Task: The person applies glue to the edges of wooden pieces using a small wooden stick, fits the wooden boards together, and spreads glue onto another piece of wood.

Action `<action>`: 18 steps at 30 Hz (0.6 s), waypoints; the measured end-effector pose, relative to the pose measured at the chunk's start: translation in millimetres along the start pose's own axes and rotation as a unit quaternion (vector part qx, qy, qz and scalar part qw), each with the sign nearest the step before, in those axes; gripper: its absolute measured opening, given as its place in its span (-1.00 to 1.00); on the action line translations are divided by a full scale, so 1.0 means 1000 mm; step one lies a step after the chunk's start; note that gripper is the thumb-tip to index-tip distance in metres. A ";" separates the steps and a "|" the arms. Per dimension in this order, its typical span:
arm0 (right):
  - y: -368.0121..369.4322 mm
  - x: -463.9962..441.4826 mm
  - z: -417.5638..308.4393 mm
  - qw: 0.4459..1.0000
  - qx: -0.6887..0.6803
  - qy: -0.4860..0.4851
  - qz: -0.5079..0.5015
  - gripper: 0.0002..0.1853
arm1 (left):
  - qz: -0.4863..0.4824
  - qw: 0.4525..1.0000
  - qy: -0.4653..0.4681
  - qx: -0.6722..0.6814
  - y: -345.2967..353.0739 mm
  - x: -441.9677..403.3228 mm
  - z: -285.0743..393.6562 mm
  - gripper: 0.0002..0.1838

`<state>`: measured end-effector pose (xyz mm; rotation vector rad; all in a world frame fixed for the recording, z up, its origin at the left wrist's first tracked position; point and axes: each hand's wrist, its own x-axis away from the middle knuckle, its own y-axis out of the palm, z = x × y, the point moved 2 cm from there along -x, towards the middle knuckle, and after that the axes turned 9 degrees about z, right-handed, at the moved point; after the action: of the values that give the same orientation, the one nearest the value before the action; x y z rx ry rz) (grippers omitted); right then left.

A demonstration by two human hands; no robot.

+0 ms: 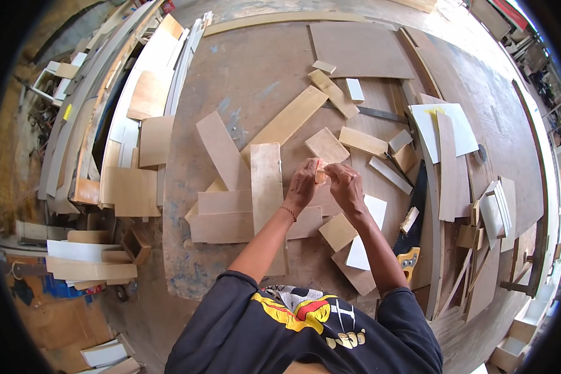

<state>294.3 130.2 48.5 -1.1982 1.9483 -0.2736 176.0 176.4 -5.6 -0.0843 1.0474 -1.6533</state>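
My left hand [302, 182] and my right hand [346, 184] meet over the middle of the worktable, fingers closed. Between their fingertips is a small orange-tan piece [321, 172], mostly covered, so its kind cannot be made out. Just beyond the hands lies a square wood block [327, 145]. A pale wood board [266, 187] runs beside my left forearm. To the right of my right wrist is a white panel [366, 234], and a wood block [338, 233] lies under that forearm.
A handsaw [409, 258] with a yellow handle lies to the right. Wood offcuts, such as a long strip [293, 115], spread over the worktable [199, 274]. Boards lean along the left side. A white sheet [445, 131] and a thin board [446, 168] lie at right.
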 end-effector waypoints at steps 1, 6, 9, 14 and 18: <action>-0.001 0.002 -0.001 1.000 -0.017 -0.010 -0.001 -0.88 | 0.000 1.000 0.000 0.000 -0.001 0.000 0.001 -0.47; -0.003 0.008 0.000 0.998 -0.034 -0.043 -0.030 -0.87 | 0.000 1.000 0.013 0.003 0.006 0.003 -0.009 -0.54; -0.005 0.007 -0.002 0.998 -0.024 -0.033 -0.052 -0.88 | 0.013 0.999 0.036 0.004 0.002 0.004 -0.007 -0.49; -0.006 0.000 0.013 0.990 0.025 0.136 -0.018 -0.90 | -0.010 0.998 0.044 -0.048 0.001 0.003 0.001 -0.57; -0.007 0.010 0.023 0.953 -0.060 0.296 -0.002 -0.88 | 0.008 0.996 0.021 -0.083 -0.001 0.003 0.005 -0.62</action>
<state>313.4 123.8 32.3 -1.2962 2.5055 -0.5769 177.2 170.6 -3.4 -0.1499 1.2147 -1.5567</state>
